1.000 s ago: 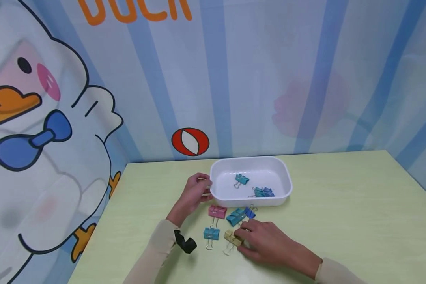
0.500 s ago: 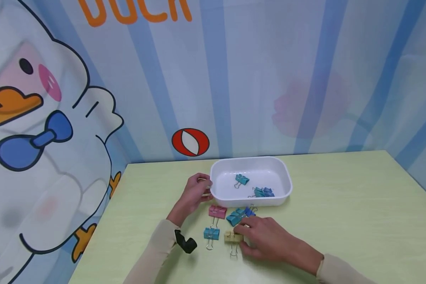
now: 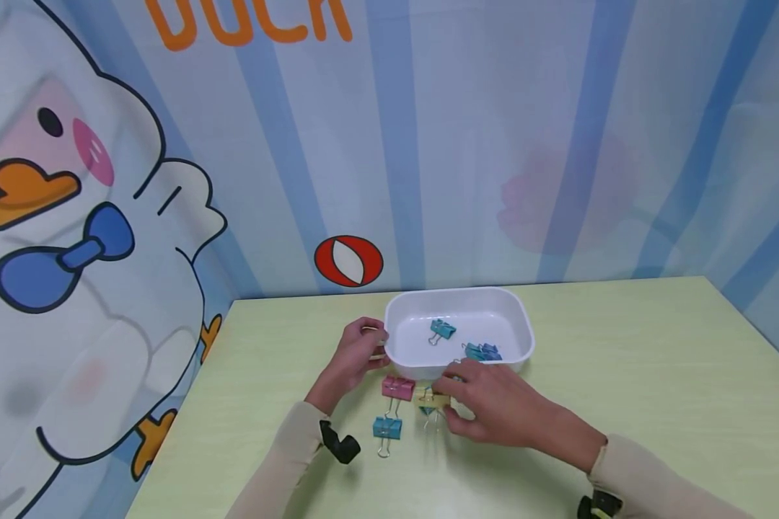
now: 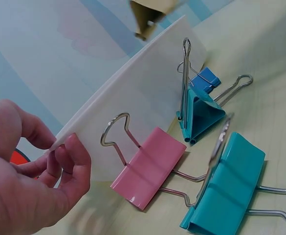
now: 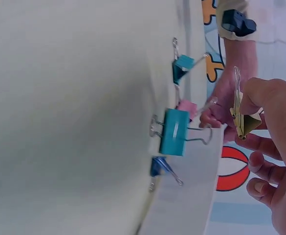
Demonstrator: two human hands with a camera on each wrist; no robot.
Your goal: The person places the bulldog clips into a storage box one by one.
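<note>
From the head camera I see my right hand [image 3: 493, 404] holding the yellow clip [image 3: 432, 399] by its right end, thumb and finger pressed in on it, with the body jutting left out of the grip and the wire handles hanging on the near side. The clip sits just nearer than the front wall of the white tray [image 3: 487, 317], partly hiding a teal clip beneath it. My left hand [image 3: 353, 351] has its bent fingers pinching the tray's left end. Left of the yellow clip lies the pink clip [image 3: 398, 388], and nearer still the small teal clip [image 3: 386, 427], both on the table [image 3: 623, 375]. Inside the tray one teal clip [image 3: 443, 329] lies toward the middle, with a teal-and-blue cluster [image 3: 483, 352] at the near right. My left wrist feed puts thumb and fingertips together at the tray's end, close to the pink clip. The larger teal clip [image 4: 201, 113] stands by the front wall with the blue clip [image 4: 207, 80] to its right; the yellow one is raised off the table, cut by the frame's edge, and this view leaves out the fingers on it. On my right wrist feed the yellow clip is squeezed between thumb and forefinger, near their tips, its body protruding past them and one wire handle showing; the other fingers curl loosely beside it, touching nothing I can make out.
</note>
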